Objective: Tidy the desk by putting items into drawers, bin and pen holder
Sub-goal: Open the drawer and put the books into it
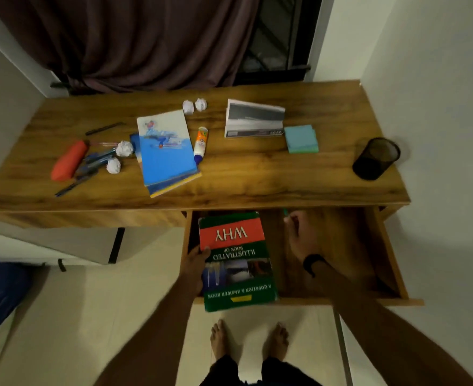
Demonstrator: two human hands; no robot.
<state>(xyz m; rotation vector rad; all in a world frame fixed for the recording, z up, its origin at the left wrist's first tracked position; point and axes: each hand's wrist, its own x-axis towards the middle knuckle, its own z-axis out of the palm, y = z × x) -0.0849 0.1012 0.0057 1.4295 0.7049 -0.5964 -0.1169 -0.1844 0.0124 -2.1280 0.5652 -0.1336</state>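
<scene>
The wooden drawer (349, 246) under the desk's right half is pulled out. My left hand (197, 260) grips the left edge of a green and red book titled "WHY" (235, 263), which lies in the drawer's left part with its near end over the front rim. My right hand (299, 235), with a black band on the wrist, reaches into the drawer beside the book, fingertips at a small green thing (285, 211) under the desk edge. On the desk (257, 174) stands a black mesh pen holder (376, 158) at the far right.
The desk holds a blue notebook stack (165, 151), glue bottle (200, 144), calendar (253, 119), blue sticky notes (301, 139), an orange pencil case (69, 160), several pens (93, 160) and several crumpled paper balls (124, 148). A wall stands close on the right.
</scene>
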